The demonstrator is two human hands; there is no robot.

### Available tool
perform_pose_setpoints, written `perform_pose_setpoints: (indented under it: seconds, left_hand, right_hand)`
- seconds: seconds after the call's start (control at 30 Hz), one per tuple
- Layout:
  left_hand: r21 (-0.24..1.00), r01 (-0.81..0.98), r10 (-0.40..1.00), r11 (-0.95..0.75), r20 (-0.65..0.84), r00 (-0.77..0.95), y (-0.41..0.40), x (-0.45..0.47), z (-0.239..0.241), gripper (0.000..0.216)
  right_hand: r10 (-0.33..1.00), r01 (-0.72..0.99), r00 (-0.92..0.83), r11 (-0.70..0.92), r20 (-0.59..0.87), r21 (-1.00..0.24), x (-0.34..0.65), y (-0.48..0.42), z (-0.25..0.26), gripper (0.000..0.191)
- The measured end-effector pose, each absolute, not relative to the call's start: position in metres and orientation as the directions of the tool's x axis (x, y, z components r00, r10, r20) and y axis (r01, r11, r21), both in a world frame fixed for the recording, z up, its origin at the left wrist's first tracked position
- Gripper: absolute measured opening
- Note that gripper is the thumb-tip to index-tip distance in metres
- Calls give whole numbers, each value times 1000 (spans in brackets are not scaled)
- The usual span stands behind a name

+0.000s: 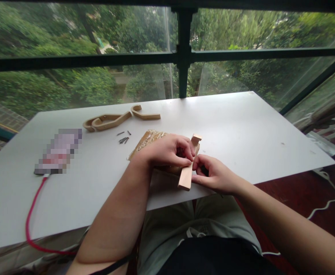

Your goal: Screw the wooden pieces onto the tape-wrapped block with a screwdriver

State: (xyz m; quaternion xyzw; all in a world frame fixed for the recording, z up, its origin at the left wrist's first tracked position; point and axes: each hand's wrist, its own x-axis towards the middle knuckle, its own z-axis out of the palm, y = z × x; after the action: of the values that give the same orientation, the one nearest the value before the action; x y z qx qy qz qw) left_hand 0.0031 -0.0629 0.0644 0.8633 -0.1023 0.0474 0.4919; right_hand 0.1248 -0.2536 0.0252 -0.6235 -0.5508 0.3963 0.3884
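Note:
My left hand (167,152) is closed around a long wooden bar (186,176) that stands tilted on the white table (241,130). My right hand (213,173) pinches at the bar's side, fingers pressed together on a small dark thing I cannot make out. Under my left hand lies a clear plastic packet (148,139) with wooden parts in it.
Curved wooden pieces (107,121) and a hooked wooden piece (144,113) lie at the back left, with several small dark screws (123,139) in front of them. A blurred device (59,151) with a red cable (32,214) sits left. Windows stand behind the table.

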Motion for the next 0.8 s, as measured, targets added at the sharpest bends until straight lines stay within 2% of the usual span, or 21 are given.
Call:
perform_pose_setpoints:
  seconds: [0.17,0.3,0.43,0.53,0.67,0.8]
  left_hand:
    - [833,-230,-141,-504,184,973,-63,4,67,18]
    - [825,-216,-120,-523,179,976,-63,5,66,20]
    - [827,-179,-92,-532,154,984,-64,5,65,22]
    - [830,-149,-69,-538,133,989,-64,4,65,25]
    - [826,-119,-44,-551,113,993,-65,5,66,27]
    - [821,-131,-59,-555,118,991,-65,5,67,24]
  right_hand:
    - [996,380,71,-83,-61,-921,124,-253,24,33]
    - [999,432,5,-49,-52,-901,130,-260,34,18]
    - [1000,354,-19,-12,-20,-935,136,-272,60,33]
    - [982,316,116,107,151,-943,137,-278,84,25]
    - [857,316,236,379,459,-870,134,-273,108,13]
    - [800,349,255,448,544,-823,129,-259,112,12]
